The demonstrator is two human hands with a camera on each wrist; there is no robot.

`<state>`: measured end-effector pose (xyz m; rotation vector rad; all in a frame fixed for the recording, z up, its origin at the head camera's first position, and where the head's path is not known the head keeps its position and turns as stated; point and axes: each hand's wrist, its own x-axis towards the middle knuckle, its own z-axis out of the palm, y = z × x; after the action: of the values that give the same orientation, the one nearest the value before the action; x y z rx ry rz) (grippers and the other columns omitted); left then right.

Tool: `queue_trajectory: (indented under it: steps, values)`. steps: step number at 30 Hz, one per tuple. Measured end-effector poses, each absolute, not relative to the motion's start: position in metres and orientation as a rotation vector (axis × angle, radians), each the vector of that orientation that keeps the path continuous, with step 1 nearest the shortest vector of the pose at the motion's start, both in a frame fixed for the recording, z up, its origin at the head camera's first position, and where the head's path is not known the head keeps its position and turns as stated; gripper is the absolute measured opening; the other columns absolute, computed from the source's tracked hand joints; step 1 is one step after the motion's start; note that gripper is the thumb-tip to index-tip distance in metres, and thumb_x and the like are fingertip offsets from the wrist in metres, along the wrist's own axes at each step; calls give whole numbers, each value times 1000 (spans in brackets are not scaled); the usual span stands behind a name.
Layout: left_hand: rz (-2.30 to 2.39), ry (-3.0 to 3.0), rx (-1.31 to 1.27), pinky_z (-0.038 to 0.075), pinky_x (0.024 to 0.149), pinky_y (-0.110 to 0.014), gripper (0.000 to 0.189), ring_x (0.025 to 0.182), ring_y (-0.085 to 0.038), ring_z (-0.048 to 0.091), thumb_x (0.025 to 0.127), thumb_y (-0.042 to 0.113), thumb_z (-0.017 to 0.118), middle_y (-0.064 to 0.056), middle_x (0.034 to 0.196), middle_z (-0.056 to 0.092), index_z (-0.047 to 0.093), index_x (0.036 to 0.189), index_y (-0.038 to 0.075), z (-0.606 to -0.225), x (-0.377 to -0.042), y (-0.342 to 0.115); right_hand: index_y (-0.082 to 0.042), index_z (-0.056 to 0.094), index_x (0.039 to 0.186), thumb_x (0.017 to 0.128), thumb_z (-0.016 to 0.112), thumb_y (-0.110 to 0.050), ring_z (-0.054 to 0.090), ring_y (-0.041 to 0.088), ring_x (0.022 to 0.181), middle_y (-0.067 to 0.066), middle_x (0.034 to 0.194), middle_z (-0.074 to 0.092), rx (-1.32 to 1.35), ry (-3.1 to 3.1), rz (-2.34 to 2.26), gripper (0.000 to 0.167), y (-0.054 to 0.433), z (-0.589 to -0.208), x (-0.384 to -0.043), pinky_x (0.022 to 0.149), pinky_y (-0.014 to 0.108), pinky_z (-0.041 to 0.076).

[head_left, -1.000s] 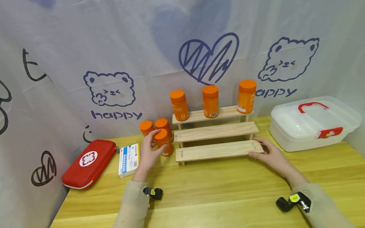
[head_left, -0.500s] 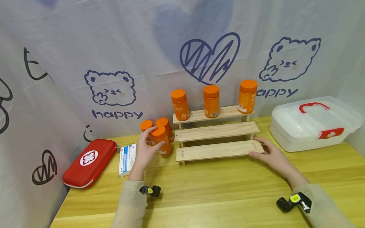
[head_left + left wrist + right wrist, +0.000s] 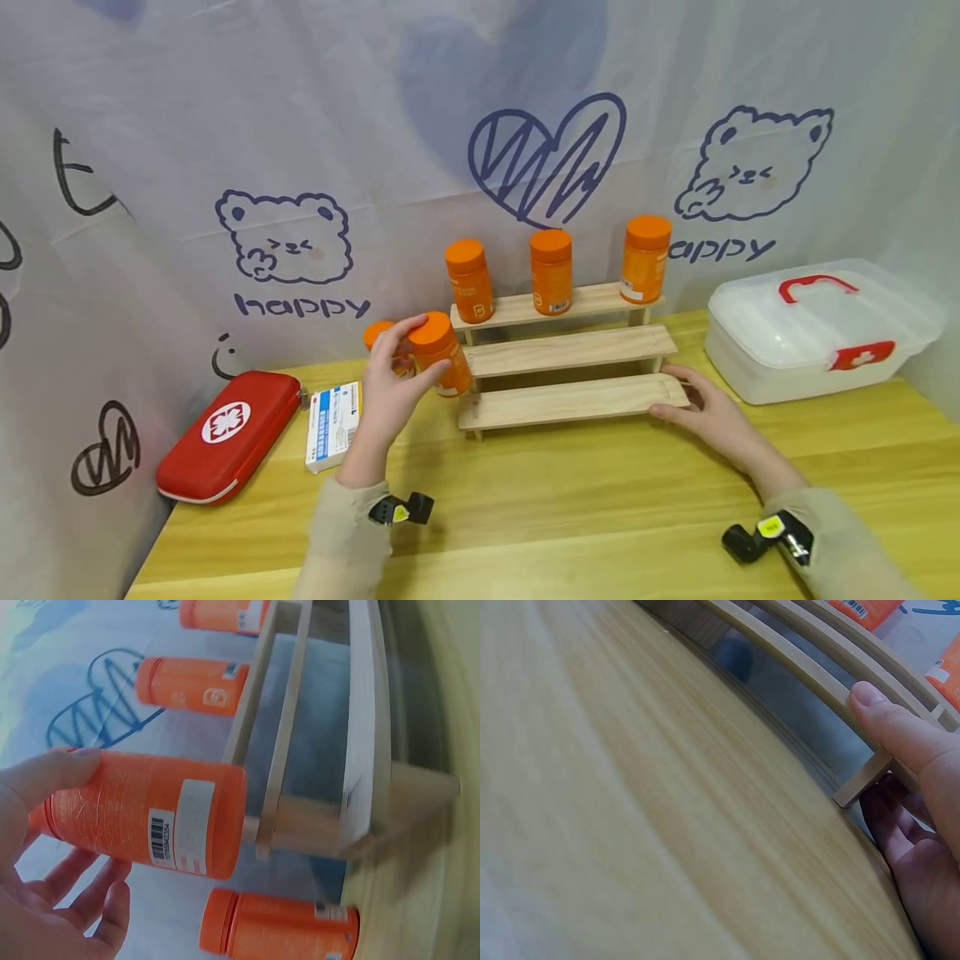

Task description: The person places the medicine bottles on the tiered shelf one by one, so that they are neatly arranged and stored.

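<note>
My left hand (image 3: 386,396) grips an orange plastic bottle (image 3: 444,358) near its lid, thumb and fingers round it. Raised and slightly tilted, the bottle overlaps the left ends of the lower steps of a wooden three-step rack (image 3: 570,402). In the left wrist view its barcode label faces the camera, and its base is clear of the table. My right hand (image 3: 708,421) holds the right end of the rack's lowest step; in the right wrist view the thumb (image 3: 877,712) lies on top, fingers below by the leg. Another orange bottle (image 3: 277,926) stands beyond the rack's left side.
Three orange bottles stand apart on the top step, the middle one (image 3: 551,273) between the others. A red first-aid case (image 3: 228,437) and a white-and-blue medicine box (image 3: 332,425) lie left. A white lidded box (image 3: 817,333) with red handle stands right. A printed curtain (image 3: 420,150) hangs behind.
My left hand has lifted the orange bottle off the table, up and to the right towards the rack. My right hand stays on the rack's right end.
</note>
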<state>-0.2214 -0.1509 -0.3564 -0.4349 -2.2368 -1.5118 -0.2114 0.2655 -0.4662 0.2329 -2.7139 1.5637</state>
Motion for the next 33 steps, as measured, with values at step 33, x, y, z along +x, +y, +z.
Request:
queue_trajectory:
  steps: [33]
  values:
    - [-1547,-2184,-460,42,90,-53,64,106,-41,50,82,13,76,-20,123,48,46,138,8,-368,-247,-123,-10,34,146,88,69,-38,48,38,119,25,142,37,223,-2706,1556,74,263,-466,-209,94,45,42]
